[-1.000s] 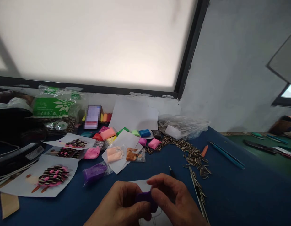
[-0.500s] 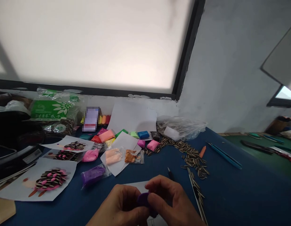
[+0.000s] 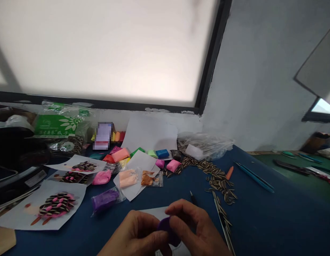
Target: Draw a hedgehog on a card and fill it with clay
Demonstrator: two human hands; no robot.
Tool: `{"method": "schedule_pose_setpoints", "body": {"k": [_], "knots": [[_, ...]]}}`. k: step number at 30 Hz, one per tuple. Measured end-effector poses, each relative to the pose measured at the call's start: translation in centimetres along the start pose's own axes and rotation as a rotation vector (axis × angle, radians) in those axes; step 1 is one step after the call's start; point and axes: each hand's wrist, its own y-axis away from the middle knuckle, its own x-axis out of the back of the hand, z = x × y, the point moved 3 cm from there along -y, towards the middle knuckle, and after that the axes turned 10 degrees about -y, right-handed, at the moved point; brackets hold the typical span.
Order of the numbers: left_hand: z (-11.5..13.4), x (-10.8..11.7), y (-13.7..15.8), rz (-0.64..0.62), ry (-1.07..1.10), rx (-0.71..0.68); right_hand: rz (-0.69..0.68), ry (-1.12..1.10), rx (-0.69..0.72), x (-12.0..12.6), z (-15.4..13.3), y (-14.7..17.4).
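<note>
A flattened piece of purple modelling clay [image 3: 165, 224] is pinched between my two hands at the lower middle. My left hand [image 3: 139, 233] grips its left side with thumb and curled fingers. On the other side, my right hand [image 3: 193, 225] presses it with the thumb, fingers arched over it. The clay's lower part is partly covered by my fingers. Beneath my hands lies a white sheet of paper [image 3: 156, 212], mostly hidden. Just beyond my right hand is the tip of a dark pen [image 3: 193, 197]. A purple clay packet [image 3: 105, 200] lies to the left.
Printed pictures of a seed-covered hedgehog [image 3: 58, 206] lie at left. Several coloured clay packets [image 3: 127, 177] spread across the middle. Sunflower seeds [image 3: 215, 174] trail from a plastic bag [image 3: 207, 145]. At right are blue tweezers [image 3: 254, 177]; a metal tool [image 3: 222, 217] lies beside my right hand.
The purple clay has turned slightly and more of it shows between my fingers. Both hands stay in almost the same place.
</note>
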Motion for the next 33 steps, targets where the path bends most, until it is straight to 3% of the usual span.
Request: {"method": "schedule_pose_setpoints", "body": {"k": [4,11,15,21,27,33], "knots": [[0.1,-0.2,0.1,0.007,0.017,0.006,-0.018,0.045,0.062,0.0,0.5,-0.3],[1.9,-0.3,0.4,0.062,0.129,0.011,0.051,0.009,-0.069,0.1,-0.5,0.0],[1.5,-0.3,0.3,0.082,0.143,-0.002,0.035,0.033,-0.027,0.0,-0.7,0.0],[1.0,0.2,0.3,0.013,0.078,-0.034,-0.027,0.017,-0.033,0.0,-0.5,-0.1],[1.2,0.4,0.5,0.059,0.038,0.000,-0.097,0.020,0.010,0.2,1.1,-0.3],[1.1,-0.2,0.4,0.040,0.041,0.003,-0.074,0.131,0.039,0.2,0.7,-0.3]]}}
